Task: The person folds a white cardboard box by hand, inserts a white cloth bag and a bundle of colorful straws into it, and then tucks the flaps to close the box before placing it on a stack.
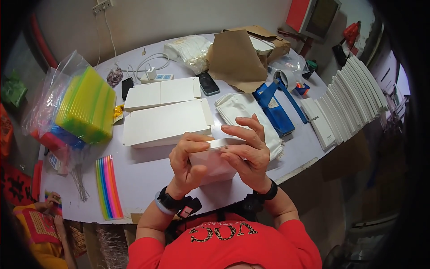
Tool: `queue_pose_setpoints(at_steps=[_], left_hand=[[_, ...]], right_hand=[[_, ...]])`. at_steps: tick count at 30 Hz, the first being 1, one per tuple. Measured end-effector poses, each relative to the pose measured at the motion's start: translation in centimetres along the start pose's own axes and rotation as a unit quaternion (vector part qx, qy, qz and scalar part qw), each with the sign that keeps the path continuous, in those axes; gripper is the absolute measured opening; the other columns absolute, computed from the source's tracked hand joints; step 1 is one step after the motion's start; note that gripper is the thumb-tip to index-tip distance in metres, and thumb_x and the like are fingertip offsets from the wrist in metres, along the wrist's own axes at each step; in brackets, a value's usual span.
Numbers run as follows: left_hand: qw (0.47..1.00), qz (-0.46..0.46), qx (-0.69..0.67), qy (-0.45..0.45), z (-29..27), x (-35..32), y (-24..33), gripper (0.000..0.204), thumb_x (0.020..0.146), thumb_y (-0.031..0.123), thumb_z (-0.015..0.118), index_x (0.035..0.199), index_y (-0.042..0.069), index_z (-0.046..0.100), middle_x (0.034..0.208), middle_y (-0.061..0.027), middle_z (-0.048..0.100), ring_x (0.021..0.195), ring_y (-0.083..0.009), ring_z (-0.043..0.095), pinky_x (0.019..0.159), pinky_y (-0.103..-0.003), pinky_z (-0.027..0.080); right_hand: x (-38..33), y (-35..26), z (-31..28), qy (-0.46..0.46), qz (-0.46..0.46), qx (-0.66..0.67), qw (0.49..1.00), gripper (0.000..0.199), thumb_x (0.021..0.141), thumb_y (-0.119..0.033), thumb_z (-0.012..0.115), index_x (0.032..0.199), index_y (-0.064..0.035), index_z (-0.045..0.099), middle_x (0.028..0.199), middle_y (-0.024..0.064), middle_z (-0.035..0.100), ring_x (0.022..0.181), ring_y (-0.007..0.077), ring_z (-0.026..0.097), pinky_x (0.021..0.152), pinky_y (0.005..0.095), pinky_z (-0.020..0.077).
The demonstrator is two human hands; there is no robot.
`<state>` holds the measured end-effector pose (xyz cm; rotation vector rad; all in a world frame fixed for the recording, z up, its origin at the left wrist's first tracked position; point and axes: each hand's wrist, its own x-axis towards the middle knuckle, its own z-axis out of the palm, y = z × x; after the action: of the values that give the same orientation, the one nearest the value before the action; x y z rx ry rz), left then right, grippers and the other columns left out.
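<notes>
A white cardboard box (213,167) stands upright near the table's front edge, between my two hands. My left hand (184,162) grips its left side, fingers bent over the top edge. My right hand (249,154) pinches the box's top edge on the right, with the upper fingers raised and curled. Its lid or flap shows as a bright white strip between the fingertips; the fingers hide part of it. Just beyond my hands lie two flat rows of white boxes (166,122), and white folded cloth or bags (244,112) lie to the right of them.
At the right edge stands a long row of white boxes (345,98). A blue tape dispenser (275,110) and a phone (208,84) lie mid-table. Yellow-green straws (87,107) in plastic and coloured straws (109,187) are on the left. Another person (42,228) sits at lower left.
</notes>
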<state>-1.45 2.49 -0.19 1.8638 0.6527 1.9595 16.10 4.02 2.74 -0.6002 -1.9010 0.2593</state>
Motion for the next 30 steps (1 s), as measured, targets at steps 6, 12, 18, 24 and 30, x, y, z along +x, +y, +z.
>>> queue_pose_setpoints(at_steps=[6, 12, 18, 24, 30], left_hand=[[0.998, 0.002, 0.056, -0.014, 0.2, -0.3, 0.4, 0.025, 0.081, 0.005, 0.074, 0.098, 0.004, 0.056, 0.097, -0.0169, 0.066, 0.082, -0.02, 0.065, 0.07, -0.027, 0.051], [0.997, -0.046, 0.055, 0.009, 0.7, -0.9, 1.4, 0.028, 0.079, -0.001, 0.074, 0.099, 0.004, 0.054, 0.093, -0.0155, 0.065, 0.081, -0.0188, 0.064, 0.069, -0.026, 0.051], [0.992, -0.106, 0.021, 0.068, 2.2, -1.8, 2.8, 0.024, 0.082, 0.0, 0.071, 0.097, 0.003, 0.052, 0.09, -0.0134, 0.062, 0.078, -0.0154, 0.062, 0.067, -0.024, 0.05], [0.984, -0.147, -0.028, 0.095, 2.6, -1.7, 3.7, 0.02, 0.084, -0.001, 0.068, 0.094, 0.003, 0.051, 0.09, -0.0122, 0.06, 0.078, -0.0135, 0.06, 0.066, -0.024, 0.049], [0.984, -0.153, -0.019, 0.094, 2.7, -1.7, 4.0, 0.022, 0.084, 0.001, 0.067, 0.099, 0.003, 0.05, 0.088, -0.01, 0.059, 0.08, -0.0129, 0.059, 0.067, -0.023, 0.048]], right_hand=[[-0.1, 0.2, 0.5, 0.042, -0.035, -0.043, 0.998, 0.016, 0.071, -0.014, 0.078, 0.086, -0.0125, 0.071, 0.115, 0.0048, 0.066, 0.114, 0.0272, 0.053, 0.109, 0.0465, 0.0257], [-0.3, -0.4, 1.4, 0.088, -0.013, 0.034, 0.995, 0.048, 0.076, -0.008, 0.075, 0.12, -0.0093, 0.056, 0.115, 0.0096, 0.063, 0.1, 0.0226, 0.057, 0.098, 0.039, 0.0392], [-0.2, -1.2, 0.6, 0.136, 0.198, 0.241, 0.94, 0.078, 0.085, -0.002, 0.063, 0.147, -0.0089, 0.016, 0.119, 0.0127, 0.058, 0.093, 0.0148, 0.056, 0.084, 0.0282, 0.0446], [0.3, -1.3, -2.0, 0.125, 0.09, 0.09, 0.984, 0.058, 0.084, -0.003, 0.06, 0.137, -0.0068, 0.037, 0.109, 0.0088, 0.065, 0.094, 0.019, 0.058, 0.099, 0.0397, 0.0381], [0.0, -2.9, -2.4, -0.054, -0.169, -0.197, 0.964, 0.032, 0.083, -0.013, 0.066, 0.114, -0.0122, 0.058, 0.103, 0.005, 0.07, 0.11, 0.0262, 0.058, 0.114, 0.0561, 0.0137]])
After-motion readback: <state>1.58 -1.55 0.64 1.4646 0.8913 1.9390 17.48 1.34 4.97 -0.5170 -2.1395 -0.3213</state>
